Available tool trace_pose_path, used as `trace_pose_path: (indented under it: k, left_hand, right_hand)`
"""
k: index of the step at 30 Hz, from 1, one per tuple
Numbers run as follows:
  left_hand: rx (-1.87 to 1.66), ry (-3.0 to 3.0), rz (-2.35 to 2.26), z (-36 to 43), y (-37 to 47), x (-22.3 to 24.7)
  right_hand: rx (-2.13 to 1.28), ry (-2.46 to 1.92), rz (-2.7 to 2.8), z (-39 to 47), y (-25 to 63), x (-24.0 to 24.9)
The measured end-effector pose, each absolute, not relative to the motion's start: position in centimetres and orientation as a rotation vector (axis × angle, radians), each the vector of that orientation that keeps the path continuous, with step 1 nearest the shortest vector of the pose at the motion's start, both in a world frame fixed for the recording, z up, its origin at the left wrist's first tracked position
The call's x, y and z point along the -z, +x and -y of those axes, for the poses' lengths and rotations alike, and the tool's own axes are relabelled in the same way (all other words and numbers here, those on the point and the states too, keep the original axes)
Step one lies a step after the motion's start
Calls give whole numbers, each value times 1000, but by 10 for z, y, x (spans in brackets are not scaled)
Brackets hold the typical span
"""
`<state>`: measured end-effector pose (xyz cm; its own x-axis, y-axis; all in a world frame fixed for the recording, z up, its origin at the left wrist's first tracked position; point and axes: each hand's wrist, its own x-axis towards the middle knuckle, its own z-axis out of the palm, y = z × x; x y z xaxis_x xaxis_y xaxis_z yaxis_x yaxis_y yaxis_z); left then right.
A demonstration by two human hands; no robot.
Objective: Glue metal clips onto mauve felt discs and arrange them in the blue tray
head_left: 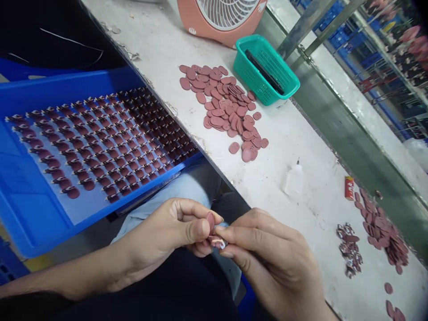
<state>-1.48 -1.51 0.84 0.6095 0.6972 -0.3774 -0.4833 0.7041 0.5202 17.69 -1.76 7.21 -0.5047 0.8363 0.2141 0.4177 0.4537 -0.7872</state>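
Between the thumb and fingers of my left hand (182, 229) is a reddish-brown oval disc (210, 221). My right hand (270, 249) pinches a small figure-like piece (218, 242), partly white and pink, against the disc's lower end. Fingers cover much of both, so I cannot tell how they join. Both hands are close together over my lap, in front of the table edge. To the left, a blue tray (43, 232) holds rows of similar discs with small pieces on their ends.
On the white table (267, 178) lie a large heap of discs (230, 102), a glue-like bottle with a needle tip (294, 180), a pile of small shiny pieces (349, 252), more discs (384, 227) and a red packet (349, 188). Behind stand a green basket (239, 67) and a fan (190, 22).
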Motion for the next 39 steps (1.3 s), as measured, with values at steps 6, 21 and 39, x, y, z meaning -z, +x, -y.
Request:
trace_pose_path:
  k: [6,21,39]
  left_hand:
    - [-722,376,-596,17,-14,-8]
    - [-762,310,-616,19,-19,-1]
    - [-739,287,-664,18,-24,7]
  right_hand:
    - [-922,-1026,2096,15,174,-70]
    - [-954,-1030,2068,12,170,-60]
    - [-1021,-1032,2105,2,167,-51]
